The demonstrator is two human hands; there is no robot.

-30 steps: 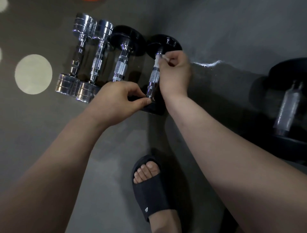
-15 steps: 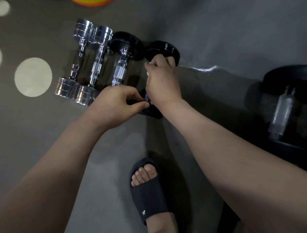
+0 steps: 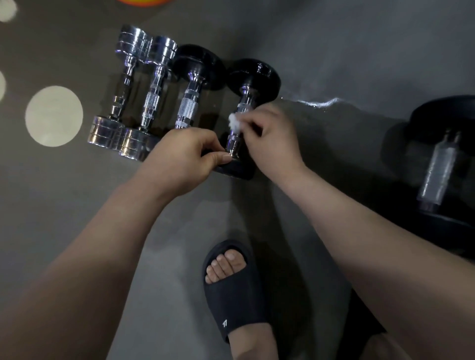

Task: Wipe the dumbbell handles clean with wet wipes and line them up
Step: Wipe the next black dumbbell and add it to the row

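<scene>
Several dumbbells lie side by side on the grey floor. Two are chrome (image 3: 120,90) (image 3: 151,102) and two have black heads, one (image 3: 191,102) beside the chrome pair and one (image 3: 253,77) at the right end of the row. My right hand (image 3: 272,136) pinches a white wet wipe (image 3: 235,123) against the middle of the rightmost dumbbell's chrome handle. My left hand (image 3: 182,159) grips that dumbbell's near black head (image 3: 236,169), thumb and fingers curled on its rim.
A larger black dumbbell (image 3: 437,167) lies apart at the right. My foot in a black slide sandal (image 3: 234,287) stands just below the hands. A pale round spot (image 3: 54,115) marks the floor at left, and an orange object (image 3: 144,2) shows at the top edge.
My right hand slid the wipe along the handle, from the far end down toward me to the middle. My left hand kept its hold on the near head.
</scene>
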